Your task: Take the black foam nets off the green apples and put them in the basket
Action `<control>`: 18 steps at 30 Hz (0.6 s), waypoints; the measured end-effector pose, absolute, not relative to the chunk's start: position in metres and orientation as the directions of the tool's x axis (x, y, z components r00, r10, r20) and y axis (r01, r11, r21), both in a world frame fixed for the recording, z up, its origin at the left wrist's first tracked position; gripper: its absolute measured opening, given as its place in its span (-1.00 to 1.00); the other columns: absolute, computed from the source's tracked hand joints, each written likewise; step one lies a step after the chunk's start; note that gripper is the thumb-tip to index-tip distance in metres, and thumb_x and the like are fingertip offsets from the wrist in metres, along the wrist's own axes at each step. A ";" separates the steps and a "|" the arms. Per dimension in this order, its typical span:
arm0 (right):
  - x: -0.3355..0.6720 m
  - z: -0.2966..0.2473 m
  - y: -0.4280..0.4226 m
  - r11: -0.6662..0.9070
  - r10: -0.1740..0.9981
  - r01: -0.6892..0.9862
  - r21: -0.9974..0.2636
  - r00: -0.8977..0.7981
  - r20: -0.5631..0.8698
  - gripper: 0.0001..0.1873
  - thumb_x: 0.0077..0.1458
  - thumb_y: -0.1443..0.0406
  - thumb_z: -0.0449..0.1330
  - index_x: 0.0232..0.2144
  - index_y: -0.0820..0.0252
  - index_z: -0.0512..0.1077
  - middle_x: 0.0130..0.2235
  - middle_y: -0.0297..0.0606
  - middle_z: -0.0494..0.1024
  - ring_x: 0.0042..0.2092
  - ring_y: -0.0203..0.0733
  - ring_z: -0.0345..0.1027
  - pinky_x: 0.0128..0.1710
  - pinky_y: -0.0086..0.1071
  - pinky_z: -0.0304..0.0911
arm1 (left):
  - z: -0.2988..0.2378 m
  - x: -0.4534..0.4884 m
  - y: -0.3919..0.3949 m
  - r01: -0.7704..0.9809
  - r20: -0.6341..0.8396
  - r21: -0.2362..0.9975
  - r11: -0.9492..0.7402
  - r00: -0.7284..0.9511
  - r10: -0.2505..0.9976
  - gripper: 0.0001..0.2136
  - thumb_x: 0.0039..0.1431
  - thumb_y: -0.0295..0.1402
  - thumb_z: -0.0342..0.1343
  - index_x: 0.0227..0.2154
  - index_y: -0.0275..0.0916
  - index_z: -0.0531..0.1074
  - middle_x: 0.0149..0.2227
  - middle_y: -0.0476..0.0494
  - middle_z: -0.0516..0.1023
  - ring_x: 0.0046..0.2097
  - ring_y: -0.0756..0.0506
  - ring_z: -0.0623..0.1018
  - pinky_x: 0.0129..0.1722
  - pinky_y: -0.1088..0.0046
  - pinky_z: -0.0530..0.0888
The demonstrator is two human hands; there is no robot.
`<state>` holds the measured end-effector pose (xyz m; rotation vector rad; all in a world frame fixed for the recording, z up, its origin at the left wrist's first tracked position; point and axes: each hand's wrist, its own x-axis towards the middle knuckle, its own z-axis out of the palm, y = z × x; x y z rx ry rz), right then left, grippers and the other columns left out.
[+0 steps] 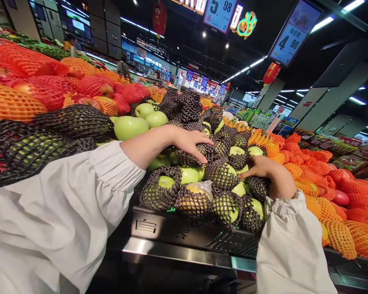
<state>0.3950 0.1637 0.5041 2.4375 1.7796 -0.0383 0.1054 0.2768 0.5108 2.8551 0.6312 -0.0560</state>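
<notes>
Green apples in black foam nets (222,175) fill a black crate (184,232) in front of me. My left hand (190,143) reaches over them from the left, thumb and fingers spread, resting on a netted apple (187,157). On the right side of the pile, my right hand (260,166) lies over green apples with its thumb stretched out to the left; its other fingers are partly hidden. Neither hand visibly lifts an apple. Between the hands and the crate's front edge sits a netted yellowish fruit (194,200) with clear plastic on it.
Bare green apples (130,127) lie left of my left forearm. Red and orange netted fruit (27,90) is heaped to the left, and more netted fruit (322,179) to the right. Price screens (294,32) hang overhead. A person (122,68) stands far back.
</notes>
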 end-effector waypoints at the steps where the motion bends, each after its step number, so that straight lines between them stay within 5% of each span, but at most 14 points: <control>1: 0.399 0.506 0.161 -0.290 0.952 0.954 0.073 0.295 -0.077 -0.44 -0.26 -0.01 0.47 -0.26 0.22 0.54 -0.19 -0.10 0.64 -0.18 0.06 0.53 -0.19 -0.21 0.42 | 0.511 0.106 0.277 0.420 -0.083 0.205 -0.884 0.908 0.411 0.01 -0.02 0.27 0.09 0.44 -0.08 -0.03 0.52 -0.12 -0.16 0.51 -0.31 -0.15 0.46 0.10 -0.11; 8: 0.414 0.516 0.153 -0.307 0.952 0.949 -0.072 0.307 -0.010 -0.30 -0.48 0.01 0.52 -0.24 0.17 0.48 -0.23 -0.21 0.62 -0.18 0.01 0.50 -0.16 -0.23 0.39 | 0.510 0.106 0.278 0.401 -0.075 0.223 -0.889 0.916 0.394 -0.01 -0.03 0.26 0.10 0.43 -0.05 0.00 0.52 -0.08 -0.15 0.51 -0.34 -0.14 0.46 0.08 -0.11; 18: 0.432 0.524 0.137 -0.276 0.959 0.946 -0.170 0.284 0.020 -0.26 -0.51 -0.08 0.50 -0.24 0.13 0.46 -0.35 -0.30 0.55 -0.29 -0.07 0.42 -0.27 -0.25 0.30 | 0.510 0.105 0.278 0.392 -0.062 0.232 -0.890 0.919 0.389 -0.01 -0.04 0.25 0.11 0.43 -0.04 0.03 0.52 -0.13 -0.13 0.50 -0.36 -0.10 0.45 0.02 -0.07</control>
